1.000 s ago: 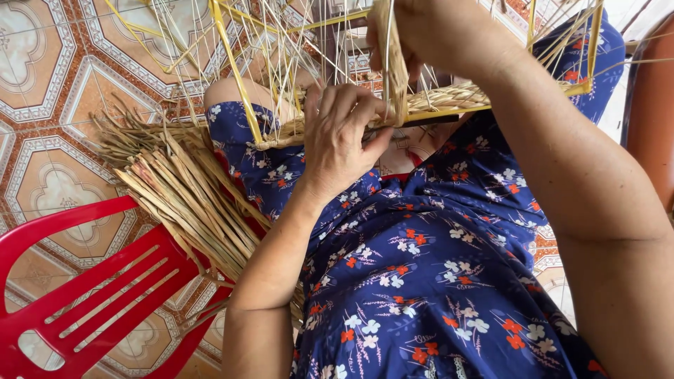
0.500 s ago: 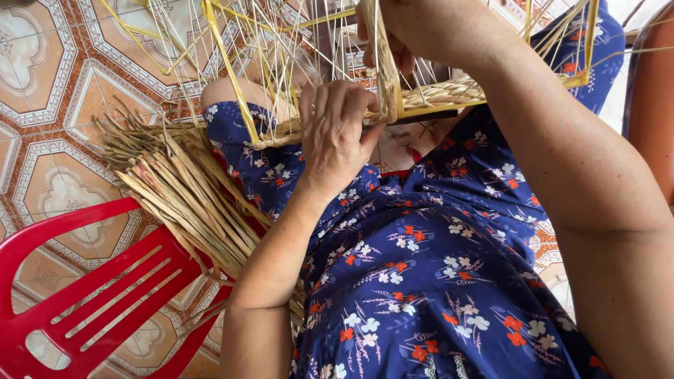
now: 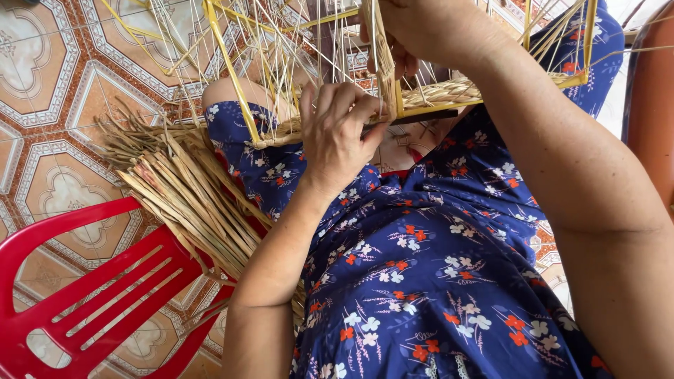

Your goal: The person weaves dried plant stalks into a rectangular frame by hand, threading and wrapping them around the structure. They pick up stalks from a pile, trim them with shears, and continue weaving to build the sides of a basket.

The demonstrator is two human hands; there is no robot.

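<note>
A half-woven straw basket on a yellow frame (image 3: 232, 67) rests on my lap, its woven rim (image 3: 449, 91) running left to right with thin upright strands above it. My left hand (image 3: 340, 133) presses against the rim from below, fingers curled on a flat straw strip (image 3: 382, 63). My right hand (image 3: 421, 31) is above it at the top edge, gripping the same strip and pulling it upward. A bundle of dry straw strips (image 3: 175, 189) lies across my left thigh.
I wear a blue dress with red and white flowers (image 3: 428, 281). A red plastic chair (image 3: 91, 295) stands at the lower left on a patterned tile floor (image 3: 49, 77). A brown rounded object (image 3: 649, 105) shows at the right edge.
My left hand has shifted slightly right along the rim and closed its fingers on the strip. The right hand has stayed high on the strip.
</note>
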